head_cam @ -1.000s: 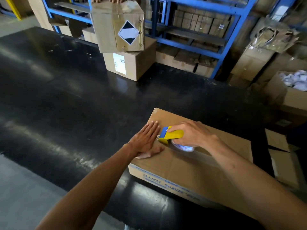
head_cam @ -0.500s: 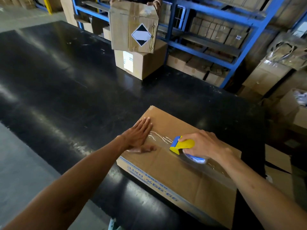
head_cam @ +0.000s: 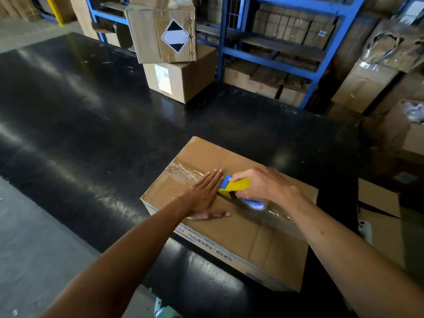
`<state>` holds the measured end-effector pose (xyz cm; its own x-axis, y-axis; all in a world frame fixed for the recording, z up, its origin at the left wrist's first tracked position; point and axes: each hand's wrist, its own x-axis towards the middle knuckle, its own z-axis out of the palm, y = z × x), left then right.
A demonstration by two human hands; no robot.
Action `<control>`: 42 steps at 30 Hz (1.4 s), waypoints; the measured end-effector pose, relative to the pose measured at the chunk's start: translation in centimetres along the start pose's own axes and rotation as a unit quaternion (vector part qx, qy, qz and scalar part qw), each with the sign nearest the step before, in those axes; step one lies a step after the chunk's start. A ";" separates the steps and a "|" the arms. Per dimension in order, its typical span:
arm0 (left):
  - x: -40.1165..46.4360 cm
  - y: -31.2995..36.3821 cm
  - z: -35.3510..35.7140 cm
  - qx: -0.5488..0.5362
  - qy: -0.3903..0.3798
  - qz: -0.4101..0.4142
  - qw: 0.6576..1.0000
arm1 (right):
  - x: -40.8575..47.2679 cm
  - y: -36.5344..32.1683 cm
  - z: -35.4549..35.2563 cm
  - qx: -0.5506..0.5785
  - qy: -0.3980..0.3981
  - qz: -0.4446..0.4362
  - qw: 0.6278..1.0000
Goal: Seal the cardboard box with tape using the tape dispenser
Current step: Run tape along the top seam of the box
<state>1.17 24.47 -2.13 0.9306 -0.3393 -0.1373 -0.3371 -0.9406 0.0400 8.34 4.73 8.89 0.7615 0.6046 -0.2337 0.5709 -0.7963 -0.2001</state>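
Back toward the left hand (head_cam: 202, 198) has come the yellow dispenser (head_cam: 235, 187), which half a second ago stood further along the seam at about 3 o'clock; its blue nose now almost touches the fingertips. On the black table (head_cam: 91, 134) the box (head_cam: 241, 228) lies slantwise, close to the near edge, with clear tape (head_cam: 185, 173) wrinkled across its lid toward 10 o'clock and more stretching off toward 4 o'clock.

Stiff board, likely light for its bulk, the box looks apt to slide on that glossy top, so pressing down on the lid seems the sound hold; thin tape will crease and cling.

Flat and fully spread, the left hand holds nothing, palm down on the lid, arm nearly straight. Curled over the dispenser from above, the right hand (head_cam: 263, 187) grips it firmly, wrist raised, forearm reaching in from 5 o'clock.
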 end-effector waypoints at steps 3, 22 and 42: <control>-0.1 -0.3 -0.5 0.010 -0.005 0.010 1.000 | -1.8 2.0 -0.6 0.000 -0.031 0.014 0.999; 4.4 9.8 0.5 -0.029 0.022 0.028 0.999 | -6.9 7.3 0.1 -0.013 -0.006 0.050 0.999; 5.5 14.4 -0.1 -0.025 -0.010 0.067 0.997 | -12.7 12.7 -0.8 -0.041 -0.042 0.070 0.996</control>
<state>1.45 9.08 -2.18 0.8744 -0.4623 -0.1474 -0.4503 -0.8863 0.1082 6.17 -13.02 10.10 0.8090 0.4839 -0.3337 0.4864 -0.8699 -0.0823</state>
